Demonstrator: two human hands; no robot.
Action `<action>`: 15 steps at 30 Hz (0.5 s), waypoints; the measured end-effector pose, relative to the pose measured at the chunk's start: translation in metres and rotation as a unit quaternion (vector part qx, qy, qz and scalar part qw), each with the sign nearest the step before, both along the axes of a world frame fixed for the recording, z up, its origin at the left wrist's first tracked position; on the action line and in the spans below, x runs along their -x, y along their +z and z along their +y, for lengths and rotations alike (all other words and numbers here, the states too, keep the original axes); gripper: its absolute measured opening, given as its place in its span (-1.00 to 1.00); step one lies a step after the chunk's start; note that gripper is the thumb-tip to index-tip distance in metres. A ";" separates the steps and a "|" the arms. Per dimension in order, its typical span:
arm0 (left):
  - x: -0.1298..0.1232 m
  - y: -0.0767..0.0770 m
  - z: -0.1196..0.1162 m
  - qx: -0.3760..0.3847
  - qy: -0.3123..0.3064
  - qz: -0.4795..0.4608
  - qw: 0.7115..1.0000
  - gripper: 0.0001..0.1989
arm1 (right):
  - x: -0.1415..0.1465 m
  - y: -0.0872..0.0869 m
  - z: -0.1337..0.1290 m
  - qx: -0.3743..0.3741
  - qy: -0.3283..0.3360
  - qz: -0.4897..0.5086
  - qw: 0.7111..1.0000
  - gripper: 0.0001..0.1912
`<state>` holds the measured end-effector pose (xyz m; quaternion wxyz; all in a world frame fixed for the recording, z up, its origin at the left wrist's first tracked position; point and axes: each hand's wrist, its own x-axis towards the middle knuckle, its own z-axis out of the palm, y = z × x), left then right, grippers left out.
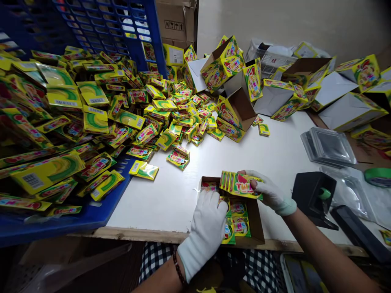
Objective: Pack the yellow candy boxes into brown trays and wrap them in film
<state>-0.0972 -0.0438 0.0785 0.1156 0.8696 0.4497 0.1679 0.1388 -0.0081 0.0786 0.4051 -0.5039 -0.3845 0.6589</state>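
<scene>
An open cardboard tray box (pixel 257 221) lies at the table's front edge, with small yellow-green packs (pixel 241 226) lined up inside it. My right hand (pixel 271 193), in a white glove with bare fingertips, grips a row of several matching packs (pixel 235 184) by its right end, tilted above the box's far side. My left hand (pixel 209 219), also gloved, reaches into the left part of the box with its fingers curled downward. Whatever those fingers hold is hidden beneath them. Another pack (pixel 209 186) shows in the box's far left corner.
A blue crate (pixel 100 217) on the left spills a large heap of packs (pixel 152 106) onto the white table (pixel 146 203). Empty printed boxes (pixel 235 114) are stacked along the back. At right are a black tape dispenser (pixel 311 199), clear plastic covers (pixel 330 146) and green tape (pixel 378 178).
</scene>
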 end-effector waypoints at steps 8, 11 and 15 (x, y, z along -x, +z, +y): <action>0.007 -0.030 -0.031 -0.086 0.056 -0.086 0.991 -0.68 | 0.025 -0.001 -0.017 0.012 0.009 -0.090 0.996 -0.47; 0.009 -0.034 -0.039 -0.100 0.046 -0.085 0.990 -0.64 | 0.021 -0.001 -0.012 0.043 0.024 -0.051 0.997 -0.47; 0.011 -0.036 -0.042 -0.107 0.031 -0.095 0.989 -0.66 | 0.014 0.006 -0.005 0.065 0.066 -0.045 0.995 -0.51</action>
